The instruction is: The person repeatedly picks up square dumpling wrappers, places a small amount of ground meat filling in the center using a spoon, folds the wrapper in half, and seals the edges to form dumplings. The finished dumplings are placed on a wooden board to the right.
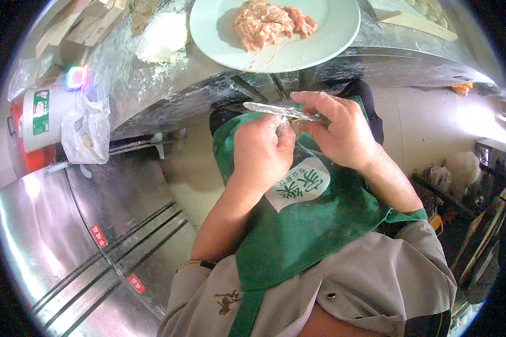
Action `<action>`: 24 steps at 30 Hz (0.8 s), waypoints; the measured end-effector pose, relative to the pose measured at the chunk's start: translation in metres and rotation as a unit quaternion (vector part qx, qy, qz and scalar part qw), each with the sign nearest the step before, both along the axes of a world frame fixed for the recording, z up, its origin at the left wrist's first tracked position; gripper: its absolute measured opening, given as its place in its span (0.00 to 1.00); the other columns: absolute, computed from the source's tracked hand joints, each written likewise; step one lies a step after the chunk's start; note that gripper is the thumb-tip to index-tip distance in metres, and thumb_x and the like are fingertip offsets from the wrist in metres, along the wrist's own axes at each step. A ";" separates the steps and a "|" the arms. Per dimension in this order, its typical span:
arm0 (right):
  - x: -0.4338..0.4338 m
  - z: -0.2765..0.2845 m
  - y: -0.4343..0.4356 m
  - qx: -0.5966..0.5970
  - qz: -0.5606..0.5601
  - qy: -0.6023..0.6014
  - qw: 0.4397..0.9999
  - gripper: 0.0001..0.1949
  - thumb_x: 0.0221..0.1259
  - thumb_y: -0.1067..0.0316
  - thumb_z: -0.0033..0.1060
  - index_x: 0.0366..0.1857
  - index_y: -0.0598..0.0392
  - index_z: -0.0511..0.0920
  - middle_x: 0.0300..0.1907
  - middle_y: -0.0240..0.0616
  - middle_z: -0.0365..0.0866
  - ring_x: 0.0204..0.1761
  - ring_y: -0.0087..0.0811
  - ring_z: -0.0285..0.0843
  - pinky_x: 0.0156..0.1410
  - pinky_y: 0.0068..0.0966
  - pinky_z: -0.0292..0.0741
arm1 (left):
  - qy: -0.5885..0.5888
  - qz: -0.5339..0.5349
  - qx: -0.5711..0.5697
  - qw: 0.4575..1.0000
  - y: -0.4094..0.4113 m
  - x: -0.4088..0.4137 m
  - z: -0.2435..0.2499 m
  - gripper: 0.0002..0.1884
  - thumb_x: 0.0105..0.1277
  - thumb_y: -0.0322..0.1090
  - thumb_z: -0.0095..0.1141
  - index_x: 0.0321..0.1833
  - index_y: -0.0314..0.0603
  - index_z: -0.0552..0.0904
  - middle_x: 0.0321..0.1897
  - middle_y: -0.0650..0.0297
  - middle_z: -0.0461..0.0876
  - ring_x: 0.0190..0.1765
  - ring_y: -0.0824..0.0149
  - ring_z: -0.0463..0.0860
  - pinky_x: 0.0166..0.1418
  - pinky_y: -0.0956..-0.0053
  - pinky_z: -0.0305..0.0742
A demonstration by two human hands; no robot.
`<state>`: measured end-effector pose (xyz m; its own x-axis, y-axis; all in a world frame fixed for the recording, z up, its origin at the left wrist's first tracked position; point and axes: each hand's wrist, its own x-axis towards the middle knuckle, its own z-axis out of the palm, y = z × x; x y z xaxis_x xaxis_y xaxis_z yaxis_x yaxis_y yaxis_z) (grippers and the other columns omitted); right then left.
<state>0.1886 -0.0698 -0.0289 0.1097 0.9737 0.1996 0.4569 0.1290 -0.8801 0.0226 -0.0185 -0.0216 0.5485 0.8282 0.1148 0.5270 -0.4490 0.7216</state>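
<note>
My left hand (261,145) is curled in front of the green apron, its back facing up. A small pale piece, apparently dough (295,125), shows by its thumb and is mostly hidden by the fingers. A thin flat strip smeared with flour, apparently a spatula (274,109), lies across the top of that hand. Its other end runs between the thumb and index finger of my right hand (339,128). Both hands are close together, just below the worktop edge. Beyond them, a pale round plate (211,52) holds a mound of raw minced meat (263,25).
The floured metal worktop (122,80) bears a heap of white flour (163,38). Wooden boxes (88,21) stand at far left, a wooden tray (417,23) at far right. A white bucket (44,118) and plastic bag (86,130) are left, above a steel cabinet (38,227).
</note>
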 end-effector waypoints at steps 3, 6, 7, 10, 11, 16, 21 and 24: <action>0.001 0.000 0.004 -0.019 0.015 0.004 1.000 0.12 0.51 0.75 0.65 0.41 0.58 0.82 0.33 0.48 0.84 0.38 0.51 0.85 0.45 0.39 0.82 | 0.067 -0.031 0.027 0.997 0.000 0.001 0.004 0.02 0.60 0.27 0.58 0.35 0.38 0.80 0.23 0.47 0.81 0.29 0.42 0.82 0.33 0.52 0.76; 0.009 0.001 0.007 -0.028 0.043 -0.027 0.998 0.08 0.51 0.73 0.65 0.36 0.59 0.83 0.32 0.50 0.84 0.36 0.52 0.85 0.42 0.39 0.81 | 0.118 -0.051 0.009 0.992 -0.001 -0.001 0.009 0.07 0.62 0.27 0.57 0.41 0.36 0.82 0.27 0.46 0.83 0.32 0.44 0.85 0.36 0.55 0.79; 0.011 0.003 0.008 -0.034 0.051 -0.041 0.997 0.07 0.51 0.73 0.65 0.35 0.60 0.83 0.32 0.50 0.84 0.35 0.52 0.84 0.41 0.39 0.80 | 0.070 -0.030 -0.027 0.997 -0.003 -0.001 0.009 0.09 0.62 0.27 0.55 0.44 0.34 0.82 0.30 0.45 0.84 0.35 0.46 0.86 0.39 0.57 0.80; 0.015 0.007 0.008 -0.045 0.022 -0.013 0.999 0.07 0.49 0.70 0.66 0.32 0.59 0.82 0.29 0.50 0.83 0.33 0.53 0.83 0.38 0.40 0.79 | -0.048 -0.008 -0.049 0.998 -0.003 -0.002 0.004 0.16 0.66 0.26 0.51 0.53 0.24 0.81 0.44 0.42 0.86 0.46 0.55 0.89 0.50 0.66 0.82; 0.015 0.002 0.008 -0.045 0.024 -0.051 0.997 0.08 0.49 0.67 0.65 0.28 0.58 0.80 0.25 0.49 0.80 0.30 0.54 0.81 0.37 0.41 0.78 | -0.051 -0.003 -0.042 0.998 -0.004 -0.006 0.009 0.16 0.69 0.28 0.50 0.54 0.24 0.80 0.43 0.45 0.87 0.47 0.59 0.88 0.52 0.68 0.82; 0.058 0.020 0.019 0.047 -0.079 -0.134 0.987 0.09 0.49 0.63 0.63 0.24 0.57 0.77 0.23 0.51 0.76 0.29 0.56 0.79 0.36 0.45 0.76 | -0.208 0.020 -0.162 0.965 -0.009 -0.005 0.003 0.18 0.69 0.26 0.49 0.60 0.25 0.77 0.32 0.53 0.88 0.33 0.69 0.86 0.42 0.73 0.82; 0.193 0.064 0.051 0.017 -0.398 -0.265 0.878 0.15 0.62 0.56 0.66 0.32 0.60 0.82 0.24 0.51 0.81 0.26 0.39 0.79 0.36 0.36 0.74 | -0.188 -0.022 -0.155 0.970 -0.011 -0.006 0.002 0.18 0.72 0.26 0.44 0.62 0.26 0.75 0.34 0.55 0.88 0.34 0.70 0.85 0.43 0.74 0.82; 0.252 0.078 0.055 -0.002 -0.464 -0.320 0.826 0.19 0.64 0.49 0.60 0.46 0.53 0.86 0.42 0.53 0.86 0.49 0.53 0.85 0.55 0.41 0.78 | -0.204 -0.016 -0.166 0.965 -0.009 -0.010 -0.003 0.18 0.72 0.26 0.44 0.62 0.27 0.75 0.34 0.55 0.88 0.34 0.71 0.84 0.43 0.74 0.82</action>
